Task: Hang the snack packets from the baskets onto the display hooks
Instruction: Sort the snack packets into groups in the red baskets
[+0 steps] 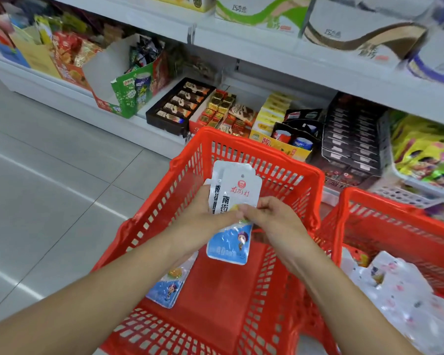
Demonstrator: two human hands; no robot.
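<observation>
Evidently this is a gathering stage, not yet a hanging one. The left hand [203,221] grips a small stack of snack packets [237,190] from the side, white header cards up, the front one showing a punched hole at its top. The right hand [274,219] pinches the front packet of that stack at its middle, fingers curled against it. The stack is held in the air over the middle of the red basket [254,147], touching none of its walls. One loose packet [168,288] lies on the basket floor against the left wall; the rest of the floor that shows is bare, so this basket looks nearly emptied. The second basket [395,208], just beside the first on its right, holds a heap of pale packets [400,290]. No display hooks show anywhere, only stocked shelves [267,42] beyond the far rim, so how many packets already hang cannot be told. Left to do, I judge: carry this stack to the hooks, thread the holes, then clear both baskets
</observation>
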